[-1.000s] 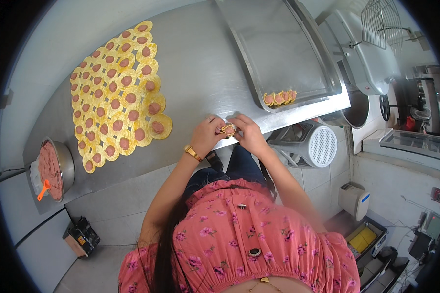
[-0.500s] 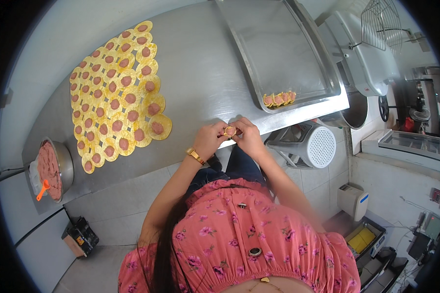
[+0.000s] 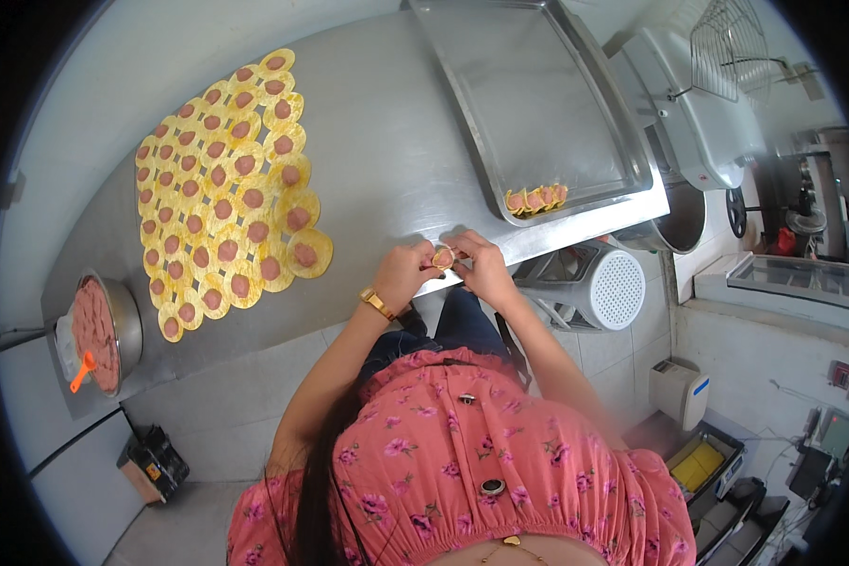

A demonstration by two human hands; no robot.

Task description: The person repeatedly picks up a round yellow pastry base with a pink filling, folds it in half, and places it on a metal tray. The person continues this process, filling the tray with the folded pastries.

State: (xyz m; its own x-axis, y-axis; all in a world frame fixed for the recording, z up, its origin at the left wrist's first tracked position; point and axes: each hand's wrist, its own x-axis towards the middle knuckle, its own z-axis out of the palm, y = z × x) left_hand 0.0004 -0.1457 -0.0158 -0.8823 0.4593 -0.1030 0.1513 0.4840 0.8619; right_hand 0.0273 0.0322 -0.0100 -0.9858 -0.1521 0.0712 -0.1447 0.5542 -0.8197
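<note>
Between the fingertips of both hands is a small dumpling (image 3: 443,258), a yellow wrapper gathered round pink minced meat. My left hand (image 3: 405,271) pinches one side of it, and my right hand (image 3: 484,268) grips the opposite side. Both are at the front edge of the steel table (image 3: 377,179). Beyond them to the right, several formed dumplings (image 3: 537,198) stand in a row in the near corner of a metal tray (image 3: 500,151). Round yellow wrappers (image 3: 226,208), each with a dab of meat, lie in overlapping rows on the left.
A steel bowl (image 3: 130,330) of pink minced meat (image 3: 92,316) with an orange scoop (image 3: 83,370) stands at the far left. Right of my hands, below the table edge, is a grey stool (image 3: 613,288). A white machine (image 3: 693,118) stands beyond the tray.
The dumpling stays in my fingers, turned a little, and its wrapper edge looks more drawn in. The view has shifted slightly.
</note>
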